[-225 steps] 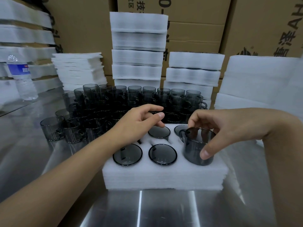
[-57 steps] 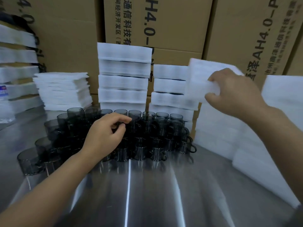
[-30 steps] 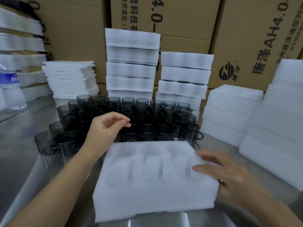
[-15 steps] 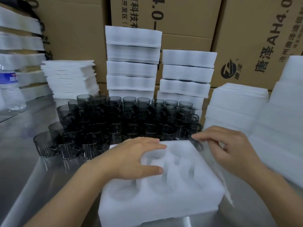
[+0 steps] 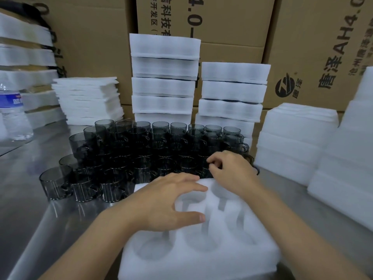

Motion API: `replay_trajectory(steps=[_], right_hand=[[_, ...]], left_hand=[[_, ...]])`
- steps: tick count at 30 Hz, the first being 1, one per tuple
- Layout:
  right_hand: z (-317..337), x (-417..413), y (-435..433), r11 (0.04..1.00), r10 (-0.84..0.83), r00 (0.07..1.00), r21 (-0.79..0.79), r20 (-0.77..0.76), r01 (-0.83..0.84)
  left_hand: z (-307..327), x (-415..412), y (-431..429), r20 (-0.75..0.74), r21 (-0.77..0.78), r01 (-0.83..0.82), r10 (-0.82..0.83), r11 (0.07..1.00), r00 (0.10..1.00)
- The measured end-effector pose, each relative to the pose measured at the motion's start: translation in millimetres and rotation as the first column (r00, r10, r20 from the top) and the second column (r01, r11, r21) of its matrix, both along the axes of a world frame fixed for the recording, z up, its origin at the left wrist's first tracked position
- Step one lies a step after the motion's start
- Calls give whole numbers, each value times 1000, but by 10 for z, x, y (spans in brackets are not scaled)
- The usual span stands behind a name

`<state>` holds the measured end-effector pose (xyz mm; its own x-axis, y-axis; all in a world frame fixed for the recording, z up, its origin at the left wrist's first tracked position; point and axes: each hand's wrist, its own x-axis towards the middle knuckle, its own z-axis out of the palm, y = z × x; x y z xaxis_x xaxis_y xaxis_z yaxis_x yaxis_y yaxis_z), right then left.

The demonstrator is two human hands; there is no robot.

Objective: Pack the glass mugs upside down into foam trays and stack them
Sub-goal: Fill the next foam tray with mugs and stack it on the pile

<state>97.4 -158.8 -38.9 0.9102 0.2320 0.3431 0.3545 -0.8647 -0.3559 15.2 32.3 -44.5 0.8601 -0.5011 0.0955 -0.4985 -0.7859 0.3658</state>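
Glass mugs (image 5: 141, 154) (smoky grey) stand mouth-up mid-table (image 5: 30, 209), handles mostly pointing right. Left hand (image 5: 167, 203) lies spread on the foam tray (image 5: 201, 259) at the near edge, pockets up, long side left-right. Right hand (image 5: 232, 170) curls at the front mugs, can't tell if it's gripping one. Carton (image 5: 323, 47) reads "AH4.0".

We find open steel table (image 5: 30, 209) left of the foam tray (image 5: 201, 259) — room to pass; glass mugs (image 5: 141, 154) crowd just behind it, foam stacks (image 5: 292, 142) wall the right.
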Motion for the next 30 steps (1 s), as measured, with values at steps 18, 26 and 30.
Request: replay_trajectory(steps=[18, 26, 30], right_hand=[[-85, 43, -77, 992, -113, 994, -48, 10, 113], [-13, -16, -90, 944, -314, 929, -171, -197, 283], [-28, -8, -107, 963, -255, 950, -133, -180, 234]], left_hand=[[-15, 335, -63, -92, -401, -107, 76, 910, 993], [-8, 284, -47, -129, -330, -139, 102, 934, 986], [9, 270, -54, -120, -303, -136, 104, 943, 987]])
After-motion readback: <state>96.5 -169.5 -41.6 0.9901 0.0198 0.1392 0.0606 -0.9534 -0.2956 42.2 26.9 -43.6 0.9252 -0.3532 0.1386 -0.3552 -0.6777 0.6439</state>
